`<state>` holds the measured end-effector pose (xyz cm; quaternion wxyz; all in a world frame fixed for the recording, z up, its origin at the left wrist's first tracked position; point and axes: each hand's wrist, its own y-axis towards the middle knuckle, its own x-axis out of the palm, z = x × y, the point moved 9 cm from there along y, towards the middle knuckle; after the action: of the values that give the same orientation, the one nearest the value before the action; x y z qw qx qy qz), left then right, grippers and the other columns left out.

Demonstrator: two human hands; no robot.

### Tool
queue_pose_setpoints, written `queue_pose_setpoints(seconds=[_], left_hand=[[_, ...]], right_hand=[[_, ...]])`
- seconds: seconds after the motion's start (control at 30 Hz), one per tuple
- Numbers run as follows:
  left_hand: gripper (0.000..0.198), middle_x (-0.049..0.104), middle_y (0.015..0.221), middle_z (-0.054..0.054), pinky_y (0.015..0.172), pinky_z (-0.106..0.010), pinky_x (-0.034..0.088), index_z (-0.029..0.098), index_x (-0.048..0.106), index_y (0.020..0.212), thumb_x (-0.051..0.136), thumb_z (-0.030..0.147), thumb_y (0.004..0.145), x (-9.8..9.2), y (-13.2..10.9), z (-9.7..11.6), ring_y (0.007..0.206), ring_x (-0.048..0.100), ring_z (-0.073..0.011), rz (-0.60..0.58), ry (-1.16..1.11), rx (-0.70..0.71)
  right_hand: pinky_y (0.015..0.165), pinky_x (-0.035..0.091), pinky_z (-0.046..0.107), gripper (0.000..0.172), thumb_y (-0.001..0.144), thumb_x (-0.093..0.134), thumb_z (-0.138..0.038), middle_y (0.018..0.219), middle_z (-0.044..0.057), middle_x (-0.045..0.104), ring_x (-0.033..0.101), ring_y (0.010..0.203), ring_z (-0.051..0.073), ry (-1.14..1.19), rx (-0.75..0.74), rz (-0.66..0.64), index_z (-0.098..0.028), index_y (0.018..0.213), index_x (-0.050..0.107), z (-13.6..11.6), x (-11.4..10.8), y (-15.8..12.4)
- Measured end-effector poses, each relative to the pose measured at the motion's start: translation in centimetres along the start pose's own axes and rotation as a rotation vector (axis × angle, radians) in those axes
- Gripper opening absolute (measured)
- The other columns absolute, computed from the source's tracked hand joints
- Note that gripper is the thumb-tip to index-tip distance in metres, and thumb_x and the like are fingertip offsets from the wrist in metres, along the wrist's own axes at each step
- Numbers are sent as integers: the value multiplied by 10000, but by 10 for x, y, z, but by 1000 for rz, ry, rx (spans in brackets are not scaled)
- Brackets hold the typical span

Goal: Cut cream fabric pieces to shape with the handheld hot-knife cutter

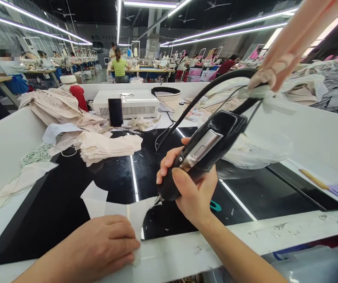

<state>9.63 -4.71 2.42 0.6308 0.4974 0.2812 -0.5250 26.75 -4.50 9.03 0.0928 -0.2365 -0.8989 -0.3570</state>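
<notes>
A black handheld power tool [207, 145] with a silver plate is gripped in my right hand [194, 188]. Its thin metal tip touches or hovers just over the edge of a white fabric piece [122, 208] lying on the black glass surface [63, 196]. My left hand [107, 243] rests on the near end of that fabric, fingers together, pressing or pinching it at the front edge. A thick black cable [213, 84] runs from the tool's back end and arches over the glass. A small teal object [215, 206] lies right of my right wrist.
A stack of cream fabric pieces [110, 146] lies at the left back. Behind it stand a phone [115, 112] and a white box [139, 106]. Clear plastic [254, 151] and a yellow pencil-like item [313, 179] are on the right. People work at tables beyond.
</notes>
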Motion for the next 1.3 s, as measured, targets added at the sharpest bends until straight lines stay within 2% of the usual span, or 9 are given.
queue_pose_setpoints(seconds=[0.1,0.2,0.3,0.53,0.7,0.97,1.3], left_hand=[[226,706,945,-48,838,-256,600,166,650,1101,428,209,1088,-9,5,3,886,683,-159,50,50,25],[215,697,946,-54,920,-330,602,152,642,1111,431,167,1075,-11,16,-3,880,676,-173,110,140,15],[219,682,990,-73,934,-401,605,140,623,1166,427,167,1070,-3,29,-14,924,672,-208,127,219,-19],[219,656,992,-96,797,-418,621,108,616,1208,499,164,1031,21,52,-22,892,659,-253,98,364,22],[262,646,937,-101,737,-403,608,71,629,1182,425,176,1057,31,51,-26,826,649,-243,72,479,18],[360,663,959,-106,774,-371,580,58,637,1171,307,179,1093,30,48,-22,837,656,-220,104,513,41],[301,659,922,-95,696,-353,559,76,636,1135,348,136,1073,27,53,-20,772,644,-206,96,512,43]], right_hand=[[486,544,263,331,850,789,-331,843,-64,640,600,549,99,-20,-21,12,-271,1040,525,4,-7,7],[482,538,256,360,843,790,-353,828,-66,631,589,546,99,-45,-4,20,-276,1073,523,9,-10,10],[479,531,255,383,835,795,-361,808,-66,631,573,540,100,-62,11,27,-278,1088,520,9,-13,8],[474,533,245,386,830,803,-371,821,-60,641,576,549,97,-69,9,54,-274,1070,517,5,-21,6],[480,546,251,383,808,813,-386,820,-49,638,583,576,109,-86,22,82,-263,1026,524,6,-24,5],[511,552,260,377,802,812,-362,813,-45,639,585,604,116,-72,25,81,-260,1033,532,11,-21,3],[497,562,256,318,821,779,-316,811,-48,640,590,588,113,-77,50,82,-263,1002,523,13,-19,2]])
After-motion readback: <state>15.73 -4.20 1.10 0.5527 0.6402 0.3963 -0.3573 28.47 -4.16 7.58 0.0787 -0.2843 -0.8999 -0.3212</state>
